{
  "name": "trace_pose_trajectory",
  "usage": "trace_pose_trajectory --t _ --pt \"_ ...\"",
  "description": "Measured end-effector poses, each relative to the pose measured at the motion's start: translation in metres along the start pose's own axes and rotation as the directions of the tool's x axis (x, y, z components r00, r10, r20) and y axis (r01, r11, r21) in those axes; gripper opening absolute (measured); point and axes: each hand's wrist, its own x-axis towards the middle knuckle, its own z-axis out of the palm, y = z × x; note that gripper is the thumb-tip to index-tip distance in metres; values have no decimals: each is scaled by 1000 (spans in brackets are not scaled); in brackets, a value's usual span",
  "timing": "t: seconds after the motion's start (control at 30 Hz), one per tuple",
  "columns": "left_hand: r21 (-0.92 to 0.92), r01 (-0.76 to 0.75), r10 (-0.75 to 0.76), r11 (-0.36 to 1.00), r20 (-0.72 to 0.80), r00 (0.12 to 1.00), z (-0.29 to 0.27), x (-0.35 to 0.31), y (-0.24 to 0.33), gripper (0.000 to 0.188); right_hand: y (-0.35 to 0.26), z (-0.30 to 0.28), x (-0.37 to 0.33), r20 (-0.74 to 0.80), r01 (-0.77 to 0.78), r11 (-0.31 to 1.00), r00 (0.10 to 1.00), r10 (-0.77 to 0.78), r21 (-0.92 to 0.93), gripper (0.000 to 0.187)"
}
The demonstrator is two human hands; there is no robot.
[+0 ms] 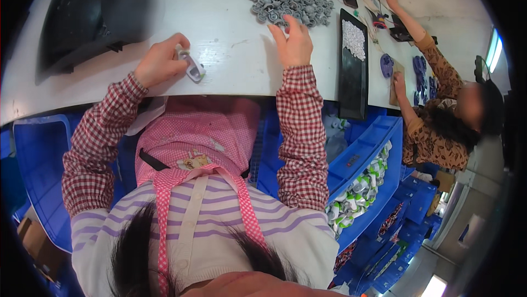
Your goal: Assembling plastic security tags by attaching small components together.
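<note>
My left hand is closed on a small white plastic part with green and purple-grey bits, held just above the white table. Its far end points toward the right. My right hand reaches to the near edge of a pile of grey round plastic parts. Thumb and forefinger there are spread apart, and I see nothing between them. The other fingers of that hand are partly hidden.
A black tray with small white pieces lies right of my right hand. A large black bin stands at left. Below the edge, a blue crate holds white-green parts. A co-worker works at right beside purple parts.
</note>
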Motion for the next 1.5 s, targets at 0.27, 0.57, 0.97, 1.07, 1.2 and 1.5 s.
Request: trace_pose_trajectory --t 0.27,0.57,0.97,1.07,1.2,1.5 --pt "240 -64 183 969 -517 836 47 -23 2 30 12 33 6 -63 163 958 981 -182 -238 27" --pt "430 -93 336 898 -535 776 49 -26 -12 25 -78 15 -52 463 436 890 768 -444 131 29" --pt "-571 -60 -29 819 -146 989 35 -22 -8 22 -78 14 -67 430 295 920 818 -382 257 21" --pt "-604 -28 -89 796 -162 983 37 -20 -7 19 -80 18 -68 388 329 899 818 -424 289 19" --pt "-362 -50 -27 931 -204 979 35 -14 0 16 -78 15 -71 357 354 893 825 -438 277 19" --pt "-374 -17 -84 927 -252 964 39 -19 8 16 57 -42 12 -342 70 994 935 -93 -80 31"
